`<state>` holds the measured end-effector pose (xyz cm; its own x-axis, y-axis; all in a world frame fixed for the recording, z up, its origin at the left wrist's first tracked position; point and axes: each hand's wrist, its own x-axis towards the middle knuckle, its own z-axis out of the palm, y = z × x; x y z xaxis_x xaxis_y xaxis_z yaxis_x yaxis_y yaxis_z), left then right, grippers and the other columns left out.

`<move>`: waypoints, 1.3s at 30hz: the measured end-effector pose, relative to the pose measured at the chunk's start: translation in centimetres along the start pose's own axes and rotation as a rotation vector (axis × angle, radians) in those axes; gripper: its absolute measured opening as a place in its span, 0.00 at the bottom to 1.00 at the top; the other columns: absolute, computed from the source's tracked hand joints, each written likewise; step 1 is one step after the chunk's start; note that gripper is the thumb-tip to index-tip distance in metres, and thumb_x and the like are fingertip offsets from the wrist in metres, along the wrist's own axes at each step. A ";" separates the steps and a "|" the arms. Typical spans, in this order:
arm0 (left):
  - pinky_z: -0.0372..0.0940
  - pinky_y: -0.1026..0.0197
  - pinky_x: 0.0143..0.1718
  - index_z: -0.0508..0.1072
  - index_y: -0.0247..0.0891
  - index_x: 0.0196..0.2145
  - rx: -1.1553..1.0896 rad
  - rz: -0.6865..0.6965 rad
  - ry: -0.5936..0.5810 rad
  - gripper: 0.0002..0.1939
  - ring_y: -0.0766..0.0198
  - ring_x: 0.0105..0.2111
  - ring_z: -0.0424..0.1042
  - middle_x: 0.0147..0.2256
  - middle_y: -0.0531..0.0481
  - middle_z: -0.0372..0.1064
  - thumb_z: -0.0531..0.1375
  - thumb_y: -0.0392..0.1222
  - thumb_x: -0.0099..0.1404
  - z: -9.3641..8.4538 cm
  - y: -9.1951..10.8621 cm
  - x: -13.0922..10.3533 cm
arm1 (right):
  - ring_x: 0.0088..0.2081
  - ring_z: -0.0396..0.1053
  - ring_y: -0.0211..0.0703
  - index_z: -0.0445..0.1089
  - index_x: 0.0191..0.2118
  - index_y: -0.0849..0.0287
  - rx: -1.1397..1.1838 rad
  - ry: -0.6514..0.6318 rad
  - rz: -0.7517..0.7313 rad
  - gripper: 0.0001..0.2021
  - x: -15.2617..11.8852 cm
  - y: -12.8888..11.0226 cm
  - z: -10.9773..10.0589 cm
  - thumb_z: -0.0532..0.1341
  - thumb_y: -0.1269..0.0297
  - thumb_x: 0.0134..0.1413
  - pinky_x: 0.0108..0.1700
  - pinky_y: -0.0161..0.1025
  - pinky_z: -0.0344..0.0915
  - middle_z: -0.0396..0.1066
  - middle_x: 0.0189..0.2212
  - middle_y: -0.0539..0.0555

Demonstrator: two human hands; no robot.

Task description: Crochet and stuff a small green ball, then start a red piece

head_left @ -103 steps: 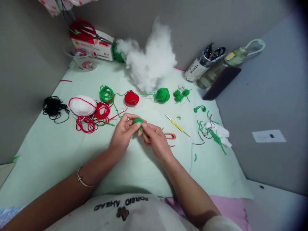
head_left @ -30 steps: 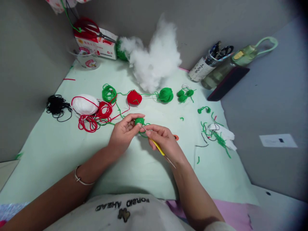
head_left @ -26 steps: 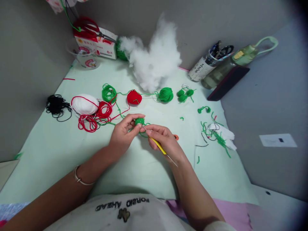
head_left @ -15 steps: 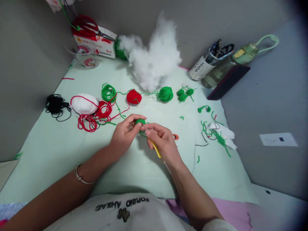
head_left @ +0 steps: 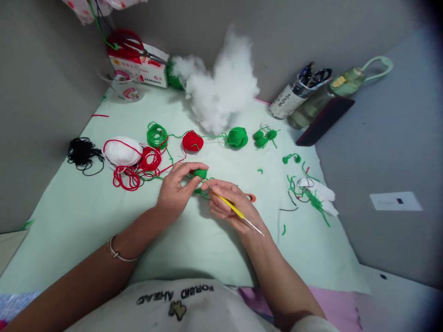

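Between the thumb and fingers of my left hand [head_left: 178, 186] is a small green crochet piece [head_left: 200, 173]. My right hand [head_left: 231, 203] grips a crochet hook [head_left: 228, 203] with a yellow handle; its bare metal rear end points down toward my wrist. The hook's front tip meets the green piece, though the exact stitch is too small to make out. Loose green yarn [head_left: 201, 193] hangs below the piece, between my hands. Partly behind my right hand lies an orange object [head_left: 250, 198], its kind unclear.
Farther back lie a red yarn ball [head_left: 193, 141], a green yarn ball [head_left: 237, 137], a white yarn ball [head_left: 122, 151] and white stuffing [head_left: 221, 92]. Small green pieces [head_left: 265, 137] and yarn scraps [head_left: 313, 198] are at right. A pen cup [head_left: 285, 101] and bottle [head_left: 304, 110] stand by the wall.
My right hand has turned, so more of the hook's yellow handle and its metal rear end show. The green piece has tilted slightly in my left hand. The view has shifted a little.
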<state>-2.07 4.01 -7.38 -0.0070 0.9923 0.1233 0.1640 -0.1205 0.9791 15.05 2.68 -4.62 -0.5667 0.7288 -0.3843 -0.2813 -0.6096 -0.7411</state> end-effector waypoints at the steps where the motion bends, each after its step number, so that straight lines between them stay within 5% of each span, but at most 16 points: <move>1: 0.66 0.55 0.49 0.80 0.41 0.42 0.080 0.063 0.040 0.09 0.56 0.43 0.73 0.41 0.47 0.79 0.63 0.39 0.64 -0.2 0.0 0.1 | 0.14 0.38 0.28 0.74 0.40 0.60 0.032 -0.085 0.051 0.13 -0.2 0.0 0.1 0.65 0.55 0.58 0.20 0.33 0.41 0.48 0.10 0.36; 4: 0.66 0.55 0.51 0.80 0.42 0.44 0.112 0.082 0.105 0.10 0.56 0.44 0.73 0.42 0.47 0.78 0.63 0.40 0.65 -0.7 -0.4 0.4 | 0.15 0.46 0.30 0.77 0.42 0.60 -0.058 -0.283 0.145 0.15 -1.3 -0.6 0.6 0.66 0.54 0.58 0.21 0.33 0.45 0.54 0.12 0.39; 5: 0.66 0.55 0.51 0.79 0.42 0.46 0.041 0.038 0.104 0.11 0.56 0.45 0.73 0.43 0.47 0.78 0.64 0.41 0.65 -0.8 -0.5 0.4 | 0.17 0.49 0.30 0.77 0.43 0.60 -0.162 -0.243 0.102 0.16 -1.9 -1.1 0.6 0.67 0.52 0.57 0.21 0.33 0.45 0.57 0.14 0.41; 8: 0.67 0.57 0.49 0.76 0.40 0.51 -0.280 -0.158 0.049 0.18 0.57 0.46 0.75 0.44 0.46 0.77 0.66 0.44 0.64 -0.8 -0.4 0.6 | 0.21 0.52 0.32 0.77 0.48 0.58 -0.664 0.227 -0.113 0.18 -3.3 -3.0 -0.5 0.63 0.49 0.62 0.24 0.34 0.46 0.59 0.19 0.44; 12: 0.68 0.61 0.47 0.78 0.39 0.45 -0.520 -0.336 0.017 0.15 0.63 0.41 0.75 0.41 0.50 0.75 0.70 0.41 0.60 -0.2 0.6 0.6 | 0.32 0.66 0.44 0.76 0.52 0.57 -1.386 0.929 -0.341 0.17 -4.1 -4.7 -3.8 0.58 0.54 0.66 0.37 0.41 0.61 0.70 0.29 0.53; 14: 0.69 0.59 0.47 0.77 0.39 0.43 -0.578 -0.377 0.022 0.15 0.64 0.39 0.75 0.38 0.53 0.73 0.71 0.41 0.58 0.1 1.0 0.5 | 0.43 0.70 0.52 0.74 0.52 0.57 -1.501 1.071 -0.470 0.16 -3.8 -4.4 -4.5 0.57 0.56 0.66 0.44 0.47 0.65 0.73 0.41 0.61; 17: 0.69 0.58 0.48 0.74 0.38 0.40 -0.585 -0.384 0.022 0.15 0.64 0.39 0.75 0.36 0.53 0.73 0.72 0.41 0.57 0.5 1.3 0.2 | 0.50 0.70 0.52 0.70 0.56 0.55 -1.295 0.807 -0.629 0.16 -2.7 -2.9 -3.4 0.58 0.56 0.68 0.51 0.49 0.67 0.72 0.51 0.62; 20: 0.68 0.62 0.46 0.75 0.38 0.40 -0.546 -0.340 0.015 0.15 0.65 0.40 0.74 0.37 0.52 0.74 0.72 0.41 0.57 0.8 1.3 0.1 | 0.47 0.71 0.47 0.69 0.55 0.54 -1.101 0.454 -0.495 0.15 -1.5 -1.2 -1.4 0.61 0.57 0.67 0.47 0.44 0.68 0.74 0.49 0.58; 22: 0.68 0.63 0.43 0.74 0.38 0.39 -0.536 -0.343 -0.001 0.15 0.67 0.36 0.73 0.36 0.53 0.73 0.72 0.41 0.57 0.9 1.3 0.0 | 0.42 0.70 0.45 0.73 0.43 0.55 -1.083 0.341 -0.445 0.08 -1.0 -0.7 -0.6 0.60 0.57 0.67 0.46 0.43 0.66 0.74 0.40 0.55; 26: 0.68 0.62 0.39 0.76 0.38 0.41 -0.521 -0.393 -0.040 0.15 0.68 0.30 0.73 0.35 0.54 0.72 0.71 0.43 0.57 0.7 1.3 -0.1 | 0.42 0.70 0.43 0.71 0.31 0.57 -0.779 0.421 -0.584 0.13 -1.3 -1.5 -0.3 0.60 0.59 0.67 0.45 0.40 0.66 0.74 0.41 0.55; 31: 0.69 0.60 0.42 0.78 0.38 0.42 -0.493 -0.390 -0.134 0.12 0.65 0.34 0.74 0.38 0.51 0.75 0.70 0.43 0.61 0.7 0.8 -0.3 | 0.26 0.65 0.32 0.67 0.37 0.55 -0.407 0.368 -0.465 0.11 -1.6 -2.2 0.0 0.61 0.53 0.64 0.28 0.36 0.62 0.74 0.49 0.53; 34: 0.69 0.60 0.45 0.77 0.40 0.43 -0.492 -0.357 -0.138 0.11 0.65 0.36 0.74 0.40 0.52 0.74 0.68 0.43 0.62 0.8 0.5 -0.4 | 0.25 0.59 0.32 0.67 0.43 0.54 -0.641 0.477 -0.410 0.12 -1.0 -1.6 -0.1 0.66 0.55 0.60 0.28 0.34 0.59 0.74 0.42 0.50; 39: 0.69 0.60 0.46 0.76 0.40 0.43 -0.473 -0.326 -0.166 0.13 0.64 0.38 0.74 0.40 0.51 0.73 0.69 0.45 0.63 1.0 0.7 -0.5 | 0.25 0.55 0.35 0.70 0.33 0.56 -0.954 0.449 -0.327 0.12 -0.8 -0.7 -0.3 0.59 0.57 0.67 0.31 0.36 0.52 0.62 0.21 0.44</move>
<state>-0.95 3.45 -6.93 0.1770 0.9667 -0.1850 -0.2781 0.2294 0.9327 15.92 2.60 -3.94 -0.1869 0.9758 -0.1136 0.4560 -0.0162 -0.8898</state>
